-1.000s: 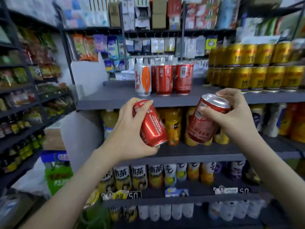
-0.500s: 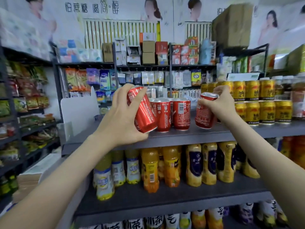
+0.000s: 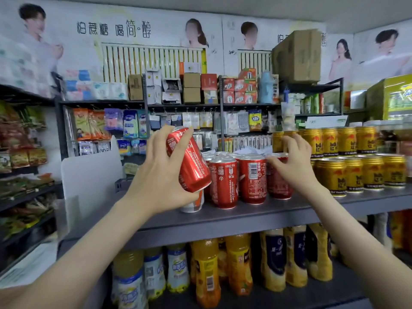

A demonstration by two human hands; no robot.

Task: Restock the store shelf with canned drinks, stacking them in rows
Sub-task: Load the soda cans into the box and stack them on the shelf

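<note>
- While the left hand (image 3: 160,175) grips a red aluminium drink can (image 3: 189,159), fingers and thumb wrapped round its body, we note that this can is tilted and held clear of the shelf.
- The right hand (image 3: 294,161) has its fingers curled over the rim of a second red cylindrical can (image 3: 278,181). That can stands under the fingertips on the grey metal shelf board (image 3: 245,219). We cannot tell whether its base is fully seated.
- Just on the thumb side of the right fingers stands the row of upright red cans (image 3: 225,181), touching one another. Just on the little-finger side stand the stacked gold metal cans (image 3: 352,172).
- Risk one, in our judgement: the slot round the right fingers is tight. Drawing the knuckles out carelessly could nudge the gold stack or rock the red can.
- Risk two: below the left fingers sits a white-and-orange can (image 3: 192,205), close beside the red row. Lowering the held can at this tilt could strike a rim and topple a neighbour.
- Surface: the board looks flat and smooth, and we see no raised lip at its front edge. A can knocked forward would likely drop towards the yellow plastic drink bottles (image 3: 207,270) beneath the wrists.
- Room: a white upright panel (image 3: 89,175) stands beyond the left wrist. Past the fingertips are racks of packets and cartons. A brown cardboard box (image 3: 296,56) and wall posters (image 3: 133,30) sit high above them.
</note>
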